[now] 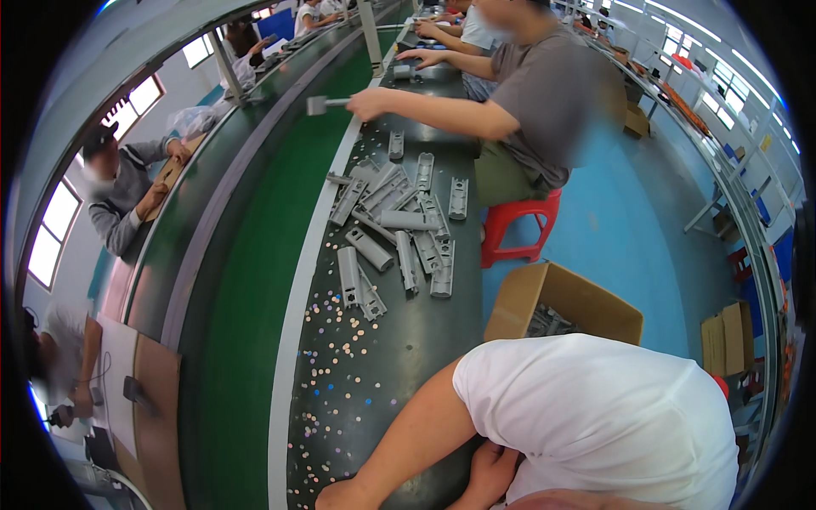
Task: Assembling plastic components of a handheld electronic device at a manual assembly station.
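At the bottom, a bare arm reaches from a white short sleeve across the dark bench [416, 348] and I take it as my right. My right hand [338, 495] is cut off by the lower edge, so its fingers do not show. Tucked close against the white shirt is another hand [491, 476], apparently my left, with its fingers partly hidden. Nothing shows in either hand. Farther up the bench lies a loose pile of grey half-round plastic housings [408, 219], some hollow side up. Small pale and blue dots [340, 340] are scattered along the bench's left side.
Beyond the pile, a co-worker in a grey shirt [544, 93] sits on a red stool [523, 229], holding a grey block-ended part [317, 104]. An open cardboard box [595, 297] holding grey parts stands right of the bench. A green conveyor belt [246, 289] runs along the left, with people beyond.
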